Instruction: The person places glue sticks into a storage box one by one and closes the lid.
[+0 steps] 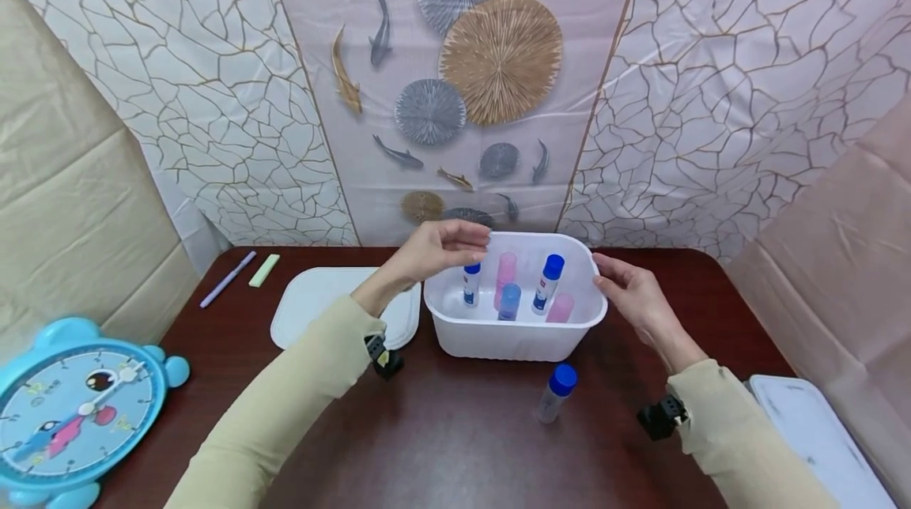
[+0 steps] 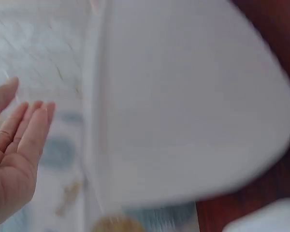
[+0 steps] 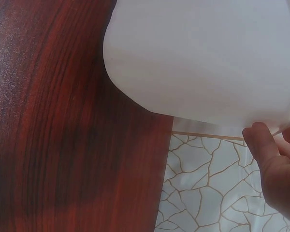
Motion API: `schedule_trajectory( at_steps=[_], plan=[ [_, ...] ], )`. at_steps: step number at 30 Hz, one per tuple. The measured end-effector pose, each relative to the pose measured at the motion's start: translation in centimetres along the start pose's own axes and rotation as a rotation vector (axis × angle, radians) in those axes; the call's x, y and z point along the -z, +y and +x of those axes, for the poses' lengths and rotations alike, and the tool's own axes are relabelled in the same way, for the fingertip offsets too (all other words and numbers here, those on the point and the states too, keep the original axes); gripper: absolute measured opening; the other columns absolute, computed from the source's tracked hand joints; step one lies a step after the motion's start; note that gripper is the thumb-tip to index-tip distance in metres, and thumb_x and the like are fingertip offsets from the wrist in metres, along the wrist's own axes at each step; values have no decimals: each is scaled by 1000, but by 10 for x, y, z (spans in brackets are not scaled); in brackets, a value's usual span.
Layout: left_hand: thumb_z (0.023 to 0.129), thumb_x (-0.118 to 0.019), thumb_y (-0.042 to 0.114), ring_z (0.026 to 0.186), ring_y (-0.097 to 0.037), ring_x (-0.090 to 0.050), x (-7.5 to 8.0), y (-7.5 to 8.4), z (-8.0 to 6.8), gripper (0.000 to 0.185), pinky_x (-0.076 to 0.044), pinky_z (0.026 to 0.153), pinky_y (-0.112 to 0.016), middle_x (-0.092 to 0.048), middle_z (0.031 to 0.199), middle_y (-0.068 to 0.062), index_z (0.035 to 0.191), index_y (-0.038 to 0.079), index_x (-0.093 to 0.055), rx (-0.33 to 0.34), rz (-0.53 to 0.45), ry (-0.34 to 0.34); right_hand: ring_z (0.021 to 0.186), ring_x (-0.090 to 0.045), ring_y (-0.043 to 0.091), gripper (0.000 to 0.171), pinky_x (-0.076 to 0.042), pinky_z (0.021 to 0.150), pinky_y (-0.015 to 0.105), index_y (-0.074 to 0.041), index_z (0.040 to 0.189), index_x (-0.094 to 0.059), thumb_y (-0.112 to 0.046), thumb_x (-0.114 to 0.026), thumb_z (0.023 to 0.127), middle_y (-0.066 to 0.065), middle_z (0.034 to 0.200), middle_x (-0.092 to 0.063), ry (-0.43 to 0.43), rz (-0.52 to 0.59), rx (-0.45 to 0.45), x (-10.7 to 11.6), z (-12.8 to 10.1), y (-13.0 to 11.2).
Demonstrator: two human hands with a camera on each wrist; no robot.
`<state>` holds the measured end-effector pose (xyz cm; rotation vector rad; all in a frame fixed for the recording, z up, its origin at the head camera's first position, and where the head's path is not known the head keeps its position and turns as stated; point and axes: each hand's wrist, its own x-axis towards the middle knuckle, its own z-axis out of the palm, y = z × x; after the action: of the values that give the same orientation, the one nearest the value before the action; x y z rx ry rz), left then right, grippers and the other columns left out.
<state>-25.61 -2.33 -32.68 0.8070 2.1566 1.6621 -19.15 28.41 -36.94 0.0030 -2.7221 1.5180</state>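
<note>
While the head camera looks down on a dark red wood-grain table [image 1: 441, 430], a white plastic tub [image 1: 514, 339] with rounded corners and a rolled rim stands near the table's back edge, just right of a flat white lid [image 1: 320, 303]. Inside the tub stand glue sticks, two with blue caps [image 1: 546, 283] and paler pink ones [image 1: 505, 278] between them; another blue-capped stick [image 1: 556, 392] lies on the wood just in front of the tub. The left hand [image 1: 437, 248] hovers over the tub's back left rim with fingers loosely bent, gripping nothing. The right hand [image 1: 629, 295] sits at the tub's right rim, fingers relaxed against it. A round blue toy clock [image 1: 71, 406] fills the front left corner; a lilac pen [image 1: 228, 278] and a pale green bar [image 1: 264, 270] lie at the back left corner.

From the left wrist, everything is blurred: only the tub's smooth white wall [image 2: 193, 106] and the left hand [image 2: 14, 159], with straight fingers, well apart from it.

The right wrist view alone shows the tub's matte underside curve [image 3: 203, 58] against the glossy streaked wood [image 3: 63, 121], and the right hand [image 3: 275, 169] with fingertips touching the thin rim, not curled round it.
</note>
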Motion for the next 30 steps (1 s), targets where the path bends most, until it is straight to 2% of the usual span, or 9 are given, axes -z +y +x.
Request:
schedule_trajectory(
  at_steps=[3,5,7,10,13,17,19,24,30],
  plan=[
    [85,-63,-6,108,-29,-62,-26,11,-13,42,-52,90,-33,-58,122,-26,126,-8,-53,-36,-151,-117,117,-52,34,48,-50,86,20,2,142,-35,-13,-49,98,26,137,-46,1,1,1,2,1,-1],
    [84,-64,-6,110,-28,-61,-46,12,-20,43,-51,90,-32,-58,122,-26,125,-7,-53,-39,-186,-201,115,-53,32,48,-50,85,18,2,142,-36,-13,-49,98,27,137,-46,2,3,6,3,2,-1],
    [84,-64,-6,111,-28,-61,-64,8,-26,42,-51,90,-30,-58,123,-26,125,-7,-54,-33,-206,-272,109,-57,23,48,-49,81,13,3,141,-37,-12,-50,98,27,136,-47,4,12,14,3,2,-1],
    [84,-64,-6,112,-25,-60,-88,-3,-33,41,-50,92,-28,-58,123,-26,124,-6,-54,-17,-220,-341,99,-58,9,47,-48,77,9,5,140,-39,-11,-51,97,29,134,-48,12,23,26,1,2,0],
    [84,-63,-7,115,-25,-59,-105,-12,-36,42,-49,93,-28,-58,124,-26,124,-7,-54,4,-241,-366,92,-57,1,46,-47,74,7,6,139,-40,-10,-51,97,29,132,-49,19,29,33,0,1,0],
    [83,-64,-9,112,-15,-60,-119,-21,-37,41,-47,96,-27,-58,125,-24,123,-7,-55,35,-278,-367,95,-58,7,46,-47,75,8,6,139,-40,-10,-51,97,29,132,-49,17,26,30,-1,0,0],
    [83,-64,-10,109,-10,-61,-123,-24,-36,41,-46,96,-24,-58,125,-23,122,-7,-56,48,-292,-366,99,-59,14,46,-48,75,9,6,139,-39,-11,-51,97,29,132,-49,15,17,25,-1,0,0],
    [83,-63,-11,99,-4,-62,-129,-31,-36,39,-47,93,-21,-57,123,-27,121,-10,-56,21,-287,-383,108,-57,30,47,-51,79,15,5,140,-39,-11,-50,98,28,134,-49,9,4,17,-1,-1,-1],
    [81,-64,-12,88,-1,-61,-134,-36,-34,38,-50,88,-21,-59,117,-30,118,-12,-57,-13,-272,-394,112,-54,35,47,-51,82,18,5,140,-38,-11,-49,98,29,135,-47,9,13,17,-1,-1,-1]
  ],
)
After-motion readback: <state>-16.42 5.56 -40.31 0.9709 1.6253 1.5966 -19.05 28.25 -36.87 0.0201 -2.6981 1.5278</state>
